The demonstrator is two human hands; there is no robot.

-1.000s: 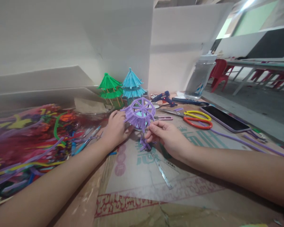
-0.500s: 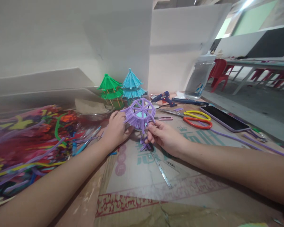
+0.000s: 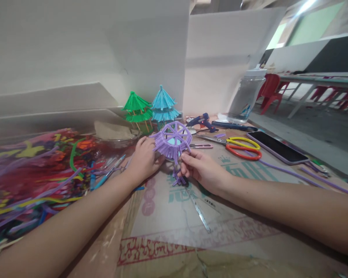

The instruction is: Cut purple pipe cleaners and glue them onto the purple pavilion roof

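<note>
A purple pipe-cleaner frame (image 3: 174, 139), round and spoked with a fringe of short strands, is held up in the middle of the view. My left hand (image 3: 145, 159) is closed on its left side, the fingertips partly hidden behind it. My right hand (image 3: 198, 168) pinches a purple strand at its lower right edge. Below the frame hangs a small cluster of purple pieces (image 3: 178, 178). Behind stand a green tiered roof model (image 3: 137, 110) and a light blue one (image 3: 163, 104).
Colourful pipe cleaners (image 3: 26, 166) are heaped at the left. Scissors (image 3: 240, 146), a phone (image 3: 277, 146), a glue gun (image 3: 201, 121), a blue cutter (image 3: 234, 126) and a bottle (image 3: 246, 96) lie or stand to the right. A metal strip (image 3: 199, 212) lies in front.
The view has shifted slightly, so the surroundings sit a little lower and further right. Both hands keep their hold on the purple frame.
</note>
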